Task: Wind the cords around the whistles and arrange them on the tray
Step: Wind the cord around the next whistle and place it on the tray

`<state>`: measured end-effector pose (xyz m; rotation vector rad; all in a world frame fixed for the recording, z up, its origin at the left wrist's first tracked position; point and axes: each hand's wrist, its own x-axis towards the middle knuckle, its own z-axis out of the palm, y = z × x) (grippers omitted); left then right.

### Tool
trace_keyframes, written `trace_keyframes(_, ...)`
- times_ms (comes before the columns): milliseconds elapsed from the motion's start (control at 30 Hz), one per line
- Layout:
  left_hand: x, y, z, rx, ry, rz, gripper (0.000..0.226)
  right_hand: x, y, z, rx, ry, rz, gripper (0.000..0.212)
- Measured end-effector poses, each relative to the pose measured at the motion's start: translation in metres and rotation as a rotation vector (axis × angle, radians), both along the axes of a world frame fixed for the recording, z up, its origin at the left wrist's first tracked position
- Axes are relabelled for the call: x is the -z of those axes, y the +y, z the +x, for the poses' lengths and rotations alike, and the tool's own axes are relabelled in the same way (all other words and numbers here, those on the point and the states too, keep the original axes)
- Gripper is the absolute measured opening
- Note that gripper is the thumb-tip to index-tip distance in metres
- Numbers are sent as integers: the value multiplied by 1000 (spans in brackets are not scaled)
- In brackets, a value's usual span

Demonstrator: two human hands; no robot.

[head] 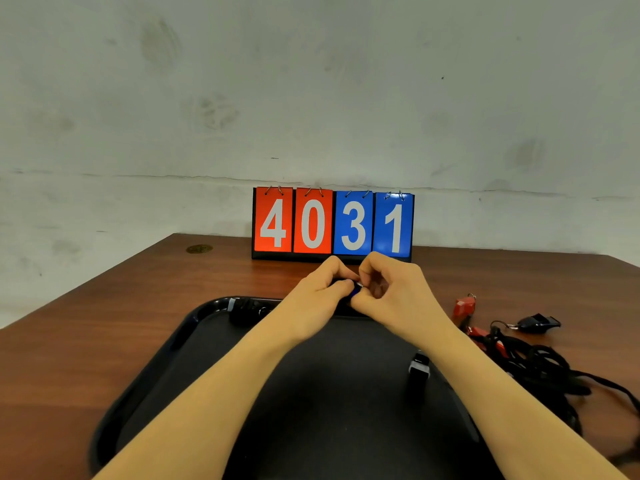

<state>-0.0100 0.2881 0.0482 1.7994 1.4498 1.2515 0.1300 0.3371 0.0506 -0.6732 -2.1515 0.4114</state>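
Both hands meet above the far rim of the black tray [194,327], which lies on the brown wooden counter [104,306]. The left hand [320,289] and the right hand [391,289] are pressed close together, fingers curled, and between them they pinch a small blue whistle [354,290] with a metal ring at its end. The whistle shows only as a sliver between the fingertips; how much cord is wound on it cannot be told. Both forearms reach forward over the tray's dark floor.

At the tray's far left corner, to the left of the left wrist, lies a dark whistle [244,306] with cord about it, touching the rim. Nearer the person, just beside the right forearm, a black whistle with a pale band [419,367] lies on the tray floor.

Off the tray, on the counter to the right of the right arm, a red whistle [465,305] lies near the tray's edge, and a black whistle [536,322] with a ring lies farther right. Below them a tangle of black cords [540,372] spreads across the counter, with a red clip among the strands.

Behind the hands, against the grey wall, a flip scoreboard [332,223] stands on the counter, showing 40 on red cards and 31 on blue.
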Motion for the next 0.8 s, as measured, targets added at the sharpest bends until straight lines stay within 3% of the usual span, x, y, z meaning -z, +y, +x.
trace_keyframes(467, -2, 1, -3, -123, -78, 20, 3, -6, 3, 6, -38, 5, 110, 12)
trace_keyframes(800, 2, -1, -2, -153, 107, 92, 13, -5, 1, 4, -1, 3, 41, 14)
